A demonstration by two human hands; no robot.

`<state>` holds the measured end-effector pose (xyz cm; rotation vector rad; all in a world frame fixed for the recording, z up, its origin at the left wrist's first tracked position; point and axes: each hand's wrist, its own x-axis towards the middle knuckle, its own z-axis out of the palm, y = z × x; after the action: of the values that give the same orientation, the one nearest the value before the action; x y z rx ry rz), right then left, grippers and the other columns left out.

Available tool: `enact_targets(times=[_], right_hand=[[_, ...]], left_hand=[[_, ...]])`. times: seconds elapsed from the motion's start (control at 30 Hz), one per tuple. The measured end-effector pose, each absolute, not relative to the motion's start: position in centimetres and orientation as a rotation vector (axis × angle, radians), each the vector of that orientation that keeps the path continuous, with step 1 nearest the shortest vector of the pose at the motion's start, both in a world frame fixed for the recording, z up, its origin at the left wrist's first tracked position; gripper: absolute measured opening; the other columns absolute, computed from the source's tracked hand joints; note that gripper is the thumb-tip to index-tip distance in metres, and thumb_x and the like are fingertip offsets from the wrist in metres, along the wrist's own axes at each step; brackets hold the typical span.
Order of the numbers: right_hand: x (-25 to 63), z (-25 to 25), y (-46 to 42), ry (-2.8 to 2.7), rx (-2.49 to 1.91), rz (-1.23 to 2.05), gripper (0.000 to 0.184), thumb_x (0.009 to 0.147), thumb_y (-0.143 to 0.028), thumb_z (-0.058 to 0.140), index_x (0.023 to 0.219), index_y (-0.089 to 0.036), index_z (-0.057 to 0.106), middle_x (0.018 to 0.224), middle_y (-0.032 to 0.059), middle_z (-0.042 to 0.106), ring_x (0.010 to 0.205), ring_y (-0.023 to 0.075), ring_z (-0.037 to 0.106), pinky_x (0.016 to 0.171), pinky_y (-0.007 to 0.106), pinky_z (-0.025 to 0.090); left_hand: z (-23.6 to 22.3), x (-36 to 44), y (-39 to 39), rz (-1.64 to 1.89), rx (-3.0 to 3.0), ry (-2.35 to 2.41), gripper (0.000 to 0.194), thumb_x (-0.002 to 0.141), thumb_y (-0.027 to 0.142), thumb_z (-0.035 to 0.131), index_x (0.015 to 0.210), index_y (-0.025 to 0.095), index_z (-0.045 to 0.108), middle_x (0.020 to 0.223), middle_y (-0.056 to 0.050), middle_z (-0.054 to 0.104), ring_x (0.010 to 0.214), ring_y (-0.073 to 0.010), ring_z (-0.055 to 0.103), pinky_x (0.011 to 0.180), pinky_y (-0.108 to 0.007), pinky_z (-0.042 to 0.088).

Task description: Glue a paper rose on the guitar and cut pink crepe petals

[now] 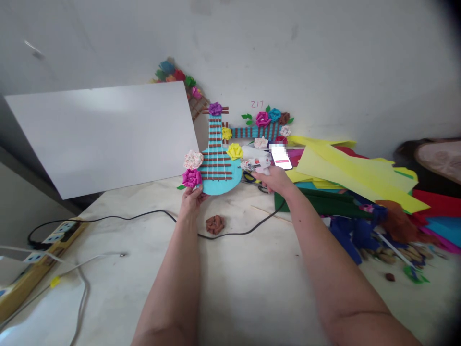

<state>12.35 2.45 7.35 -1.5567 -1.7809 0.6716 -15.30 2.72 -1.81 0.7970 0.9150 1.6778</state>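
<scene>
My left hand (190, 199) grips the lower left edge of a turquoise paper lute (220, 186), which it holds upright. Brown strips and white strings cross the lute's front. Purple, yellow, magenta and speckled paper flowers sit along its edges. In my right hand (276, 180) is a white hot glue gun (256, 163), its nozzle pointing left at the lute's right edge beside the yellow flower (235, 151). Whether the nozzle touches the lute I cannot tell. On the table below lies a brown paper flower (215, 224).
A black cord (144, 215) runs across the table to a power strip (54, 238). Behind stand a white board (104, 139) and a second turquoise instrument (248, 132). A lit phone (281, 156) leans beside my right hand. Yellow paper (342, 166) and coloured scraps lie at right.
</scene>
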Motion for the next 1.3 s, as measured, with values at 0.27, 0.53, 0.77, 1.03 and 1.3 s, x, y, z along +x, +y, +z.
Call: enact_targets(times=[0.27,0.53,0.77,1.03,1.3], right_hand=[[12.67,7.24,2.88,-1.783,-1.601,0.609,0.035,0.076,-0.048,0.058,0.088,-0.015,0.062,0.058,0.0027,0.061,0.035,0.0103,0.049,0.042,0.024,0.041],[12.55,7.54,2.52,-1.764,-1.589,0.562,0.030,0.073,-0.043,0.061,0.079,-0.014,0.062,0.052,0.0024,0.059,0.037,0.0123,0.052,0.045,0.025,0.044],[12.24,7.68,2.16,-1.741,-1.527,0.566,0.028,0.073,-0.042,0.059,0.075,-0.014,0.062,0.048,0.0004,0.056,0.034,0.0125,0.049,0.040,0.025,0.041],[11.97,7.46,2.31,-1.734,-1.557,0.434,0.033,0.073,-0.046,0.058,0.070,-0.014,0.064,0.043,0.0018,0.055,0.041,0.0162,0.055,0.047,0.026,0.045],[11.80,7.22,2.61,-1.767,-1.652,0.367,0.039,0.071,-0.049,0.061,0.080,-0.012,0.066,0.051,0.0050,0.061,0.047,0.0187,0.060,0.050,0.027,0.046]], left_hand=[[-1.69,-15.28,2.66,1.689,0.781,0.916,0.037,0.051,0.025,0.078,0.081,0.017,0.058,0.058,0.003,0.060,0.050,-0.0116,0.057,0.052,-0.025,0.049],[-1.48,-15.17,2.56,1.686,0.782,0.917,0.038,0.050,0.025,0.078,0.081,0.017,0.057,0.058,0.003,0.060,0.049,-0.0111,0.057,0.051,-0.024,0.049],[-1.63,-15.21,2.66,1.690,0.789,0.906,0.038,0.049,0.027,0.079,0.078,0.016,0.056,0.056,0.004,0.059,0.049,-0.0112,0.057,0.051,-0.024,0.049],[-1.90,-15.38,2.83,1.687,0.804,0.900,0.039,0.051,0.026,0.079,0.082,0.017,0.058,0.058,0.003,0.061,0.049,-0.0119,0.057,0.051,-0.025,0.049],[-1.71,-15.25,2.71,1.694,0.801,0.909,0.041,0.049,0.026,0.078,0.083,0.017,0.057,0.057,0.004,0.060,0.049,-0.0107,0.057,0.052,-0.024,0.049]])
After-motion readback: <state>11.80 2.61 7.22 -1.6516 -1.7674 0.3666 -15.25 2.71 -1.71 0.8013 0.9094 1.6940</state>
